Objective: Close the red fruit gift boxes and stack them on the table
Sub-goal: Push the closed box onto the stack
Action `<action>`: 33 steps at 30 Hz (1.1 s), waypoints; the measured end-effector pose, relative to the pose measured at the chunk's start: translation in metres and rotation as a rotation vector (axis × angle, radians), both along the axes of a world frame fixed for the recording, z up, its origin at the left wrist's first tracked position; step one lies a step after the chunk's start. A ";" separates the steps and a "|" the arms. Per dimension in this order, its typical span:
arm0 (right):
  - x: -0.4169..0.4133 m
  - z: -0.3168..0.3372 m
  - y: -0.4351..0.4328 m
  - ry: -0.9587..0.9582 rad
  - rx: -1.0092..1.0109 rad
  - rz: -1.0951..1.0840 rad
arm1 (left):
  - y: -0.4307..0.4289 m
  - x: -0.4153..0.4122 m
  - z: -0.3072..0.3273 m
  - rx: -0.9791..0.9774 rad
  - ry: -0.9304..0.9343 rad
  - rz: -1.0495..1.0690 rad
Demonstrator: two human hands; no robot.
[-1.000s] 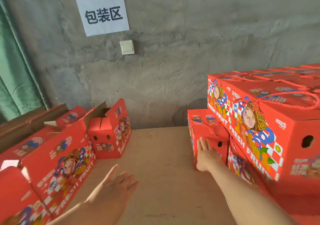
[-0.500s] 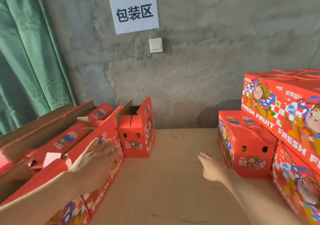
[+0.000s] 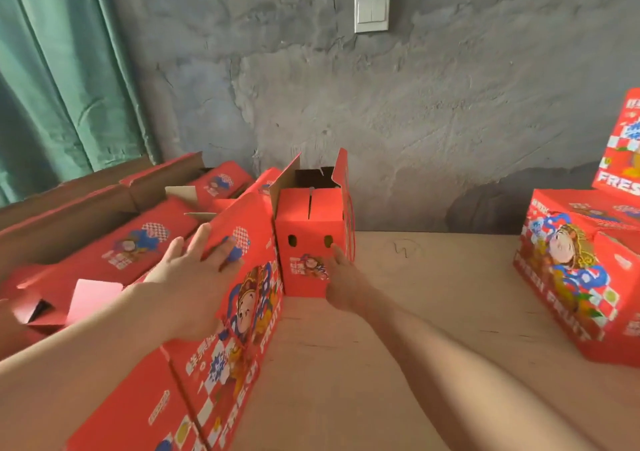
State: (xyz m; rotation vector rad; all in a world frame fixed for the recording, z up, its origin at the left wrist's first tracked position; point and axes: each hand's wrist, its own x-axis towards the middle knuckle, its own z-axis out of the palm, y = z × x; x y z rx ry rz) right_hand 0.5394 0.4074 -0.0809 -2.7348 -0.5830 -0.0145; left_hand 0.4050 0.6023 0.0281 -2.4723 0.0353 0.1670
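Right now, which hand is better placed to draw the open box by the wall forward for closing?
Probably the right hand: its fingers reach the holed front face of the open box. The left hand lies spread on the tall side panel of the nearer box, off to the side.

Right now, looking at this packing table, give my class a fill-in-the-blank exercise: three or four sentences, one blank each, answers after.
1. The open gift box by the wall has ___ holes in its end face.
2. The right hand touches that end face, and the left hand rests on a nearer box printed FRESH ___.
3. The curtain is ___.
4. The closed gift boxes stand to the person's ___.
Answers: two; FRUIT; green; right.
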 end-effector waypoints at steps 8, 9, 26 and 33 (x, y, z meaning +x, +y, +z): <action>0.046 -0.015 0.028 0.094 -0.140 -0.078 | 0.009 0.007 -0.003 -0.065 0.013 -0.010; 0.045 -0.016 0.022 0.067 -0.202 -0.061 | 0.009 0.006 -0.003 -0.078 0.010 -0.006; -0.194 0.017 -0.091 0.213 -0.081 -0.103 | -0.065 -0.065 0.001 -0.545 -0.150 -0.021; -0.308 0.019 -0.158 0.185 -0.090 -0.102 | -0.108 -0.146 -0.006 -1.088 -0.206 0.071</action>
